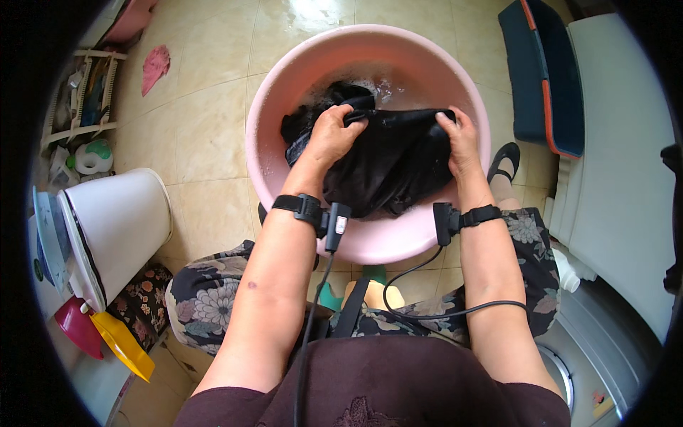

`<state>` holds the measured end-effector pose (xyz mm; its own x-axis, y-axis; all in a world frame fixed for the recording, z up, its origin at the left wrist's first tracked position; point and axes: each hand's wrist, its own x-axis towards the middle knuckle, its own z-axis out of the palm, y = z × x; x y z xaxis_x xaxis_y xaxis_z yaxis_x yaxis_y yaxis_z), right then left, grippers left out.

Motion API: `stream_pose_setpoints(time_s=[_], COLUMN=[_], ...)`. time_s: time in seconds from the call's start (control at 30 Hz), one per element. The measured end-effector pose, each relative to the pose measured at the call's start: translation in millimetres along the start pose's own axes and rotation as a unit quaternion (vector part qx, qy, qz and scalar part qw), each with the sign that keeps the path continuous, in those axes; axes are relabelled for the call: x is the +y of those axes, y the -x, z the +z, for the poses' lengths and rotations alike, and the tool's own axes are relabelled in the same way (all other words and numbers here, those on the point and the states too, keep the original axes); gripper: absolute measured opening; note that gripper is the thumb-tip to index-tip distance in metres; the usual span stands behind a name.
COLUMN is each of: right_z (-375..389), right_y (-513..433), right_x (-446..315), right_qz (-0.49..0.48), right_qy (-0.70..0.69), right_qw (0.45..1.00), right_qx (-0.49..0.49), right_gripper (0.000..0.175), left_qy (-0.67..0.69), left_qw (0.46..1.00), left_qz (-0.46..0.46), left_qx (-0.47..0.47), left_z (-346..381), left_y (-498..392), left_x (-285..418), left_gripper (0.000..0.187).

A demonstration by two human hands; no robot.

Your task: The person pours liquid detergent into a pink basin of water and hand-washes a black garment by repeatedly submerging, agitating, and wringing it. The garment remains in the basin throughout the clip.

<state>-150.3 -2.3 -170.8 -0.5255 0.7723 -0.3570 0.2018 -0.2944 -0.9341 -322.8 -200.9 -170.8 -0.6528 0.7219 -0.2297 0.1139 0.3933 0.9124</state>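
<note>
A wet black cloth garment [395,155] is stretched between my two hands over a pink plastic basin [373,248]. My left hand [335,133] pinches its upper edge near the middle of the basin. At the right, my right hand [460,137] grips the corner of the same edge. More dark, bunched fabric [304,125] lies left of my left hand. Sudsy water [392,88] shows at the far side of the basin. The lower folds of the garment hide much of the basin's floor.
A dark blue plastic tub with orange trim [539,80] stands upright at the right, beside a white appliance [613,96]. To the left are a white bin [120,229], a cream rack [82,99] and a detergent bottle [95,156]. A pink cloth [156,69] lies on the tiles. Cables [312,331] hang from both wrist straps.
</note>
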Motion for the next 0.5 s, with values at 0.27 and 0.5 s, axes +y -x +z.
stream_pose_setpoints(time_s=[0.27, 0.5], right_z=[45, 68], right_y=[47, 26], right_x=[44, 71], right_qz=[-0.112, 0.009], right_qy=[0.710, 0.776], right_qw=[0.664, 0.575], right_qx=[-0.205, -0.260], right_gripper=[0.078, 0.072], left_qy=[-0.165, -0.403], left_qw=[0.984, 0.912], left_qz=[0.021, -0.009], left_qx=[0.068, -0.076], left_z=[59, 65], left_y=[19, 35], left_x=[-15, -63], left_gripper=[0.052, 0.060])
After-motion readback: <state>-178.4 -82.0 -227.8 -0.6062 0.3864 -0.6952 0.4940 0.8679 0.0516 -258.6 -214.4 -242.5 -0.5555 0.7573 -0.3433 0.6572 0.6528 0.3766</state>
